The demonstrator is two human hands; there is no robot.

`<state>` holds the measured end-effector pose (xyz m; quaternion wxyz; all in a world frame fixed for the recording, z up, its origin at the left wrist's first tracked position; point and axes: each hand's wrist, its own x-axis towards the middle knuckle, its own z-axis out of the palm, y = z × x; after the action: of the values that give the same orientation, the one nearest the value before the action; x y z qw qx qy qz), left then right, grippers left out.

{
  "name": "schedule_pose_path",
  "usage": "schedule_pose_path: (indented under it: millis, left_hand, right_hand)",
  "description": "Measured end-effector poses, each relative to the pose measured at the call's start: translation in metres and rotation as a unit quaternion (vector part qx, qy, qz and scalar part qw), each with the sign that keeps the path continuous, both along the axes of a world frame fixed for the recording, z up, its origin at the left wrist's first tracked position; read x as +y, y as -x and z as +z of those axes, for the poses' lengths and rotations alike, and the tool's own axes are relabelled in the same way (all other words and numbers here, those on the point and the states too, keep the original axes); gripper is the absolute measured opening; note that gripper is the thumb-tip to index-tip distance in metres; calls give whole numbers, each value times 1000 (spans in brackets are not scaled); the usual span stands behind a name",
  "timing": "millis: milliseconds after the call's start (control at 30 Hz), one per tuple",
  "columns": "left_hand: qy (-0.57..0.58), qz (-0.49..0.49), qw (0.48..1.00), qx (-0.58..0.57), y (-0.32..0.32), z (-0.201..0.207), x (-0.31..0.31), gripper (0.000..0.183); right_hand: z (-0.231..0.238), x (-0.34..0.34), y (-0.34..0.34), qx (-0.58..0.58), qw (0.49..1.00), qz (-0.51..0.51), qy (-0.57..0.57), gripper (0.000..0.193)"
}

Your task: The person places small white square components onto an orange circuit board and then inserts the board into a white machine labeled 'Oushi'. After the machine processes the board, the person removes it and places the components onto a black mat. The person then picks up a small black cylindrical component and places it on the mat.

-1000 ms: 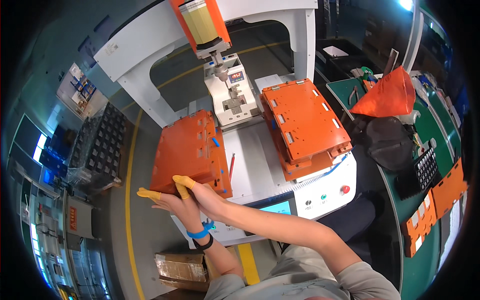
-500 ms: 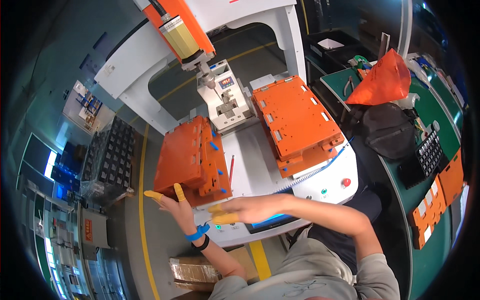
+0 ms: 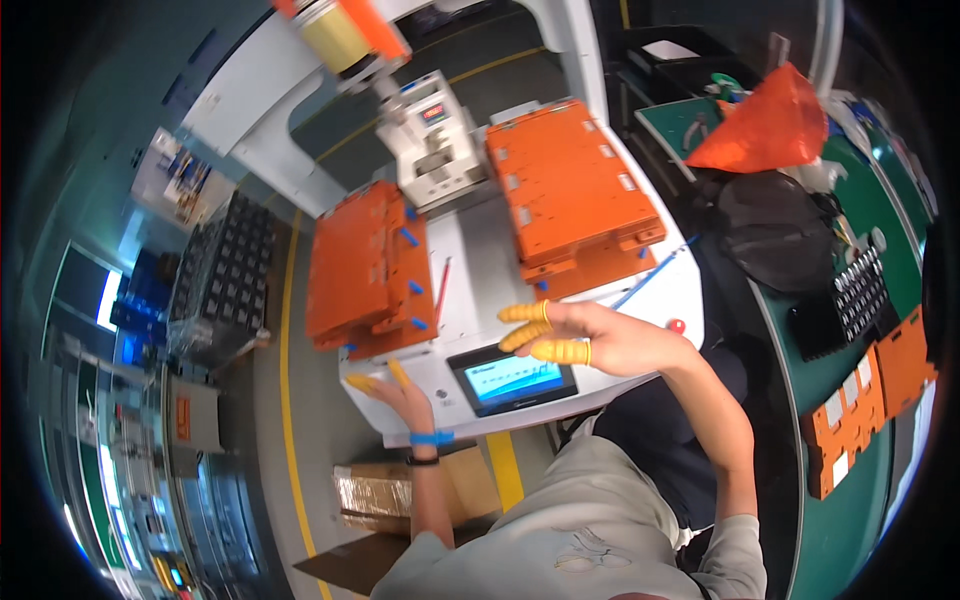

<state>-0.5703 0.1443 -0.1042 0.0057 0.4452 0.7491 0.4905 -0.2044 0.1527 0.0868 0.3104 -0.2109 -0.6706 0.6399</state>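
Note:
My left hand (image 3: 405,401), with yellow finger cots and a blue wrist strap (image 3: 431,438), hovers at the machine's front left corner, fingers spread and holding nothing. Just beyond it lies an orange fixture block (image 3: 357,262) with blue pegs along its right side. My right hand (image 3: 585,338), also in yellow finger cots, hangs above the front of the white machine with its fingers apart and nothing in them. Beyond it is a second orange fixture block (image 3: 572,190). Between the hands a lit touchscreen (image 3: 515,379) shows. A red pen-like stick (image 3: 442,292) lies beside the left block.
A screwdriving head (image 3: 345,45) hangs above a white screw feeder (image 3: 432,150) at the back. A red button (image 3: 677,326) sits at the machine's right front. On the right, a green bench (image 3: 790,400) carries a black bag (image 3: 778,232) and an orange bag (image 3: 765,128). Cardboard (image 3: 470,480) lies below.
My right hand has moved right and away from the left block, uncovering the touchscreen. My left hand has drawn back from that block's near edge. The whole view has shifted.

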Motion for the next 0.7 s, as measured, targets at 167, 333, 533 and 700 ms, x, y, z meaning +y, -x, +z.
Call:
schedule_pose_path:
  millis: [167, 333, 533, 700]
  left_hand:
    - [52, -82, 994, 52, -20, -89, -66, 70]
    - [114, -101, 984, 97, -39, -106, -79, 68]
    - [104, -110, 978, 147, -48, -78, -84, 70]
    - [119, -71, 966, 218, -24, -106, -71, 69]
  right_hand:
    - [-11, -26, -48, 8, 999, -38, 4, 57]
    - [-32, -34, -65, -33, 997, -72, -6, 59]
    - [-33, -23, -63, -18, 966, -228, -118, 47]
    - [-37, 15, -67, -114, 740, -455, -482, 41]
